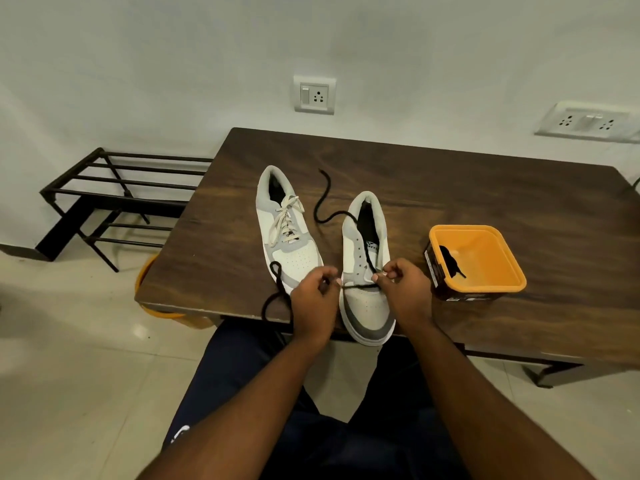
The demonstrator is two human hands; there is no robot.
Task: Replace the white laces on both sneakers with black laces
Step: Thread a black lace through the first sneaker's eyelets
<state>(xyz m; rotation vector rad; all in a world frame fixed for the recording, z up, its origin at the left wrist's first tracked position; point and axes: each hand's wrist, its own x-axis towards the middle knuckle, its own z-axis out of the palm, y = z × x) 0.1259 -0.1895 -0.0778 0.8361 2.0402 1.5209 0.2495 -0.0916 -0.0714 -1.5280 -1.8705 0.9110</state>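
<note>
So, first sneaker mid-relace: right sneaker [365, 271] at table's near edge, black lace [325, 202] through bottom eyelets. Left hand [313, 303] and right hand [405, 292] each pinch lace. Left sneaker [287, 233] beside it, white laces [285, 220] still in. Next I'd guess: even ends, cross upward.

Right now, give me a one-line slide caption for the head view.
Both hands, left hand and right hand, thread a black lace through the right sneaker; left sneaker remains white-laced.

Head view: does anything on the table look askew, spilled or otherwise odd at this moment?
Nothing looks damaged or spilled. The right sneaker pokes its toe past the near edge of the table, and the black lace being threaded trails loosely, one end dangling off that edge. The left sneaker keeps its white lace, as expected mid-task.
</note>
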